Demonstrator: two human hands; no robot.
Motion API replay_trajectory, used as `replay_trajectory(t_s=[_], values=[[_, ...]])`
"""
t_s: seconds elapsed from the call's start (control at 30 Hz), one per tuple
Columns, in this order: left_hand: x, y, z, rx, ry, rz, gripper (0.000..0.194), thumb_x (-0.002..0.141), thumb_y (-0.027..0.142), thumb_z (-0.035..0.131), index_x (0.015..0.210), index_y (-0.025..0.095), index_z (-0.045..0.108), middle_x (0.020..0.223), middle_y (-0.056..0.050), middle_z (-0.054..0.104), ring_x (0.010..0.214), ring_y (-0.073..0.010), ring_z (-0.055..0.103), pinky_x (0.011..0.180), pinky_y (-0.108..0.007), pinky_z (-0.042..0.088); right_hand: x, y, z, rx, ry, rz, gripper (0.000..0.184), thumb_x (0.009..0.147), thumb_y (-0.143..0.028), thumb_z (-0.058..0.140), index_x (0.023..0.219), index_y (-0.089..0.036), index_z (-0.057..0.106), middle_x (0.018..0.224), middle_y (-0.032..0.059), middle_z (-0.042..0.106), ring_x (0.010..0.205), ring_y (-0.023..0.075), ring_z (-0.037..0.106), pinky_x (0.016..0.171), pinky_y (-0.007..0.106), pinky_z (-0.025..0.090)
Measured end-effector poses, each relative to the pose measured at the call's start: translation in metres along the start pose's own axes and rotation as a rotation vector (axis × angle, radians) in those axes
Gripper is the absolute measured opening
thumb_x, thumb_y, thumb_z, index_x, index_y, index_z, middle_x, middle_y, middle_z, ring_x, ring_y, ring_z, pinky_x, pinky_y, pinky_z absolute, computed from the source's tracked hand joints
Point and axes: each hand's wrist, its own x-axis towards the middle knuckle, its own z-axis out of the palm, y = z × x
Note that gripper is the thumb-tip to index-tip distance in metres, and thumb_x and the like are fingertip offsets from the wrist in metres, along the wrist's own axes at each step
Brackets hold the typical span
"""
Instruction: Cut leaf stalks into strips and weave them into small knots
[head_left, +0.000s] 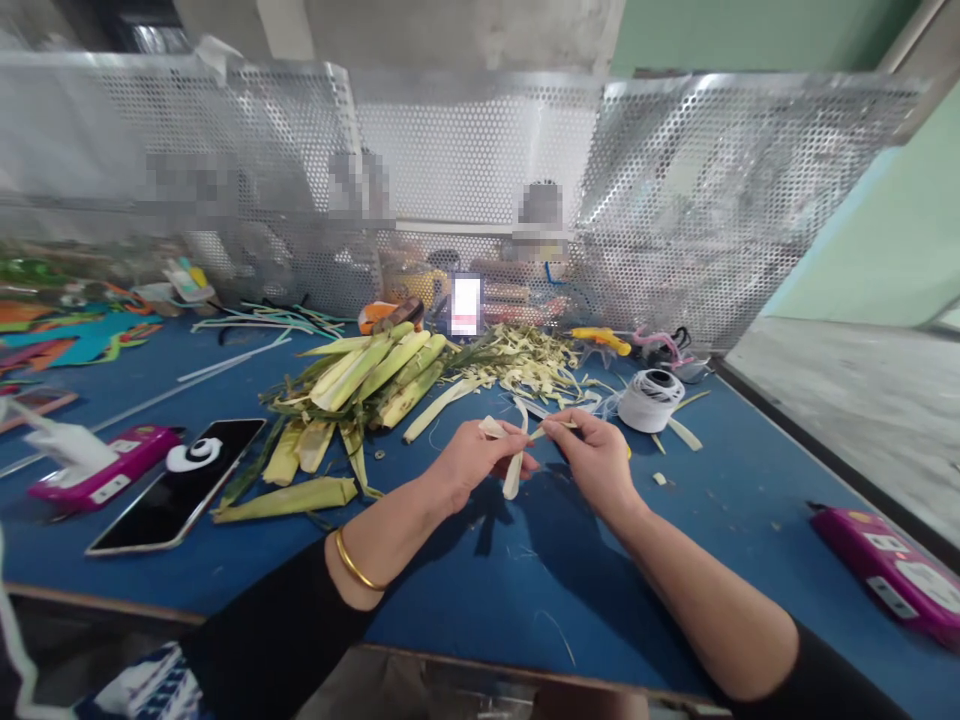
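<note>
My left hand (476, 458) and my right hand (592, 455) meet above the blue table (525, 580), both pinching a pale leaf strip (514, 470). One end of the strip hangs down from my left fingers, and a thin piece runs across to my right fingertips. A gold bangle sits on my left wrist. Just beyond the hands lies a pile of green and yellow palm leaves (367, 375) and a heap of pale leaf trimmings (525, 365).
A white thread spool (649, 400) stands right of the hands. A black phone (180, 485) and a pink case (105, 470) lie at left, another pink case (892, 570) at right. Yellow-handled tools (600, 340) lie near the perforated metal screen (480, 190); people sit behind it.
</note>
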Motion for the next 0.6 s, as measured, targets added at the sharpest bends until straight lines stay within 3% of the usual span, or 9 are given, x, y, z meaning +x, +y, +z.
replay_trajectory(t_s=[0.17, 0.3, 0.4, 0.5, 0.6], values=[[-0.0010, 0.0004, -0.0006, -0.022, -0.010, -0.008, 0.022, 0.073, 0.036, 0.071, 0.075, 0.015, 0.064, 0.070, -0.007, 0.072, 0.057, -0.0138, 0.063, 0.060, -0.025, 0.048, 0.0032, 0.0007, -0.0034, 0.028, -0.037, 0.013, 0.027, 0.073, -0.044, 0.063, 0.070, -0.018, 0.069, 0.060, 0.0007, 0.064, 0.058, 0.0158, 0.054, 0.058, 0.027, 0.039], [-0.0008, 0.0006, -0.0002, 0.032, 0.014, 0.022, 0.024, 0.069, 0.035, 0.075, 0.071, 0.014, 0.064, 0.063, -0.006, 0.070, 0.053, -0.0120, 0.060, 0.058, -0.023, 0.046, 0.0031, 0.0009, -0.0037, 0.010, -0.056, -0.006, 0.027, 0.074, -0.044, 0.062, 0.071, -0.018, 0.069, 0.062, 0.0014, 0.065, 0.062, 0.0171, 0.056, 0.060, 0.028, 0.040], [0.0004, -0.0002, -0.0009, 0.012, 0.062, 0.032, 0.027, 0.068, 0.037, 0.076, 0.075, 0.014, 0.065, 0.066, -0.007, 0.071, 0.055, -0.0131, 0.062, 0.060, -0.024, 0.047, 0.0044, 0.0050, -0.0028, 0.055, -0.023, 0.018, 0.031, 0.076, -0.047, 0.061, 0.083, -0.018, 0.069, 0.073, 0.0029, 0.067, 0.070, 0.0189, 0.059, 0.065, 0.030, 0.043], [0.0015, -0.0004, -0.0026, -0.122, 0.094, 0.007, 0.035, 0.076, 0.048, 0.068, 0.088, 0.015, 0.065, 0.078, -0.009, 0.074, 0.066, -0.0165, 0.067, 0.066, -0.026, 0.051, 0.0060, 0.0084, -0.0018, 0.164, 0.087, 0.070, 0.037, 0.074, -0.052, 0.063, 0.091, -0.019, 0.062, 0.078, 0.0037, 0.066, 0.073, 0.0192, 0.061, 0.068, 0.031, 0.046], [0.0019, 0.0000, -0.0041, -0.269, 0.092, -0.024, 0.046, 0.086, 0.057, 0.052, 0.099, 0.015, 0.064, 0.085, -0.011, 0.075, 0.074, -0.0188, 0.070, 0.070, -0.028, 0.052, 0.0031, 0.0069, 0.0002, 0.088, 0.002, 0.082, 0.037, 0.078, -0.055, 0.059, 0.074, -0.019, 0.059, 0.068, 0.0028, 0.063, 0.065, 0.0172, 0.057, 0.062, 0.029, 0.044]])
